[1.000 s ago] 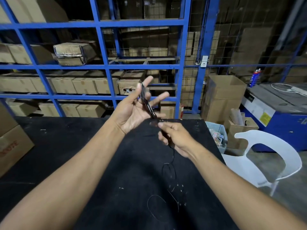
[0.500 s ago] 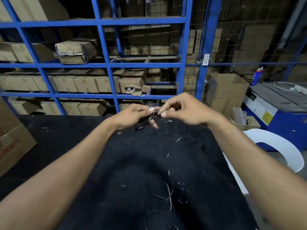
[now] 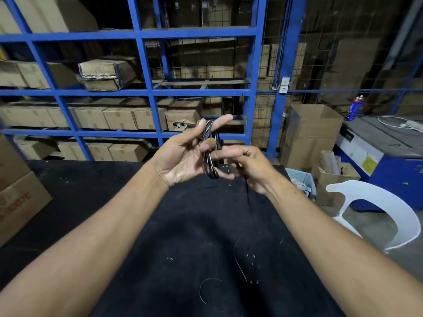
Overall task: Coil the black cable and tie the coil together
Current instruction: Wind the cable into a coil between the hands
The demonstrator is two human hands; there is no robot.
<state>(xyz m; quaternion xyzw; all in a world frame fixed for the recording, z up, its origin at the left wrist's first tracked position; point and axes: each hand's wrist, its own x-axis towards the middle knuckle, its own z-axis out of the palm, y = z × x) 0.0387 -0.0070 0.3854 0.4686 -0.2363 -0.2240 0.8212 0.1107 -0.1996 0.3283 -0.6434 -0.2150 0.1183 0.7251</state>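
Observation:
A thin black cable is wound into a small coil of several loops, held above the black table. My left hand is raised palm up; the coil runs over its fingers and the thumb presses on the loops. My right hand is right beside it, fingers curled, pinching the cable at the coil's right side. From under the right hand the loose cable tail hangs down and trails in curves across the tabletop toward me.
Blue metal shelving with cardboard boxes stands behind the table. A large carton sits at the table's left edge. To the right are a white plastic chair, open boxes and a blue machine.
Both hands have risen and come toward me. The left hand has turned palm up with the coil across its fingers. The right hand has dropped beside the coil, and less cable lies on the table.

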